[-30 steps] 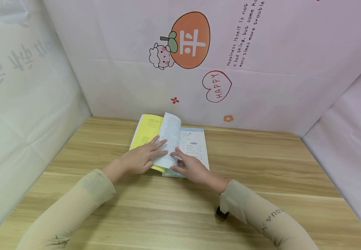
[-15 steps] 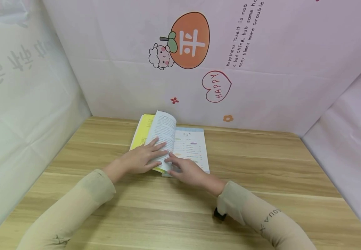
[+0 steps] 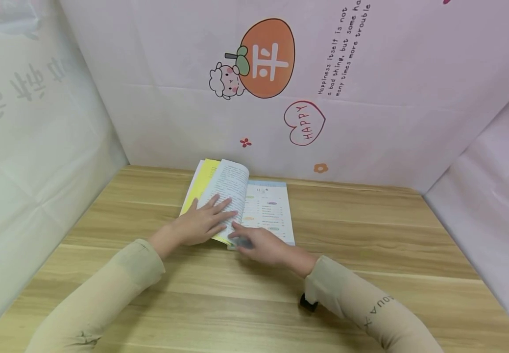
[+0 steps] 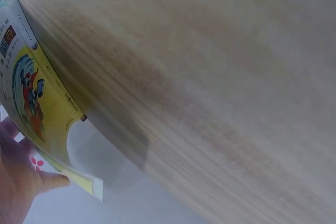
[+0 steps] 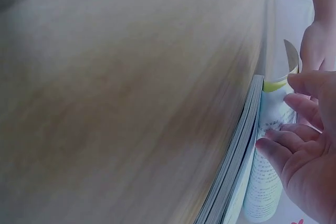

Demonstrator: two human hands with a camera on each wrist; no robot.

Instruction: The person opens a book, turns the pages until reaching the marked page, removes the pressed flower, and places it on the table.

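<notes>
A paperback book (image 3: 272,206) lies open on the table, a contents page showing on its right side. Several leaves, a white printed page (image 3: 230,181) on top and a yellow page (image 3: 199,189) beneath, are turned over to the left and bulge near the spine. My left hand (image 3: 199,223) rests with spread fingers on the white page. In the left wrist view, the yellow illustrated cover (image 4: 52,103) stands tilted off the table. My right hand (image 3: 260,243) touches the page near the spine with lightly bent fingers, the fingertips (image 5: 265,148) apart.
The wooden table (image 3: 236,304) reaches to a printed cloth backdrop (image 3: 170,117) just behind the book. White cloth sides hang left and right. A small black object (image 3: 308,302) sits under the right cuff.
The white page has swung left and settled over more of the yellow page, uncovering more of the contents page. My right hand has shifted slightly left; my left hand's fingers have spread.
</notes>
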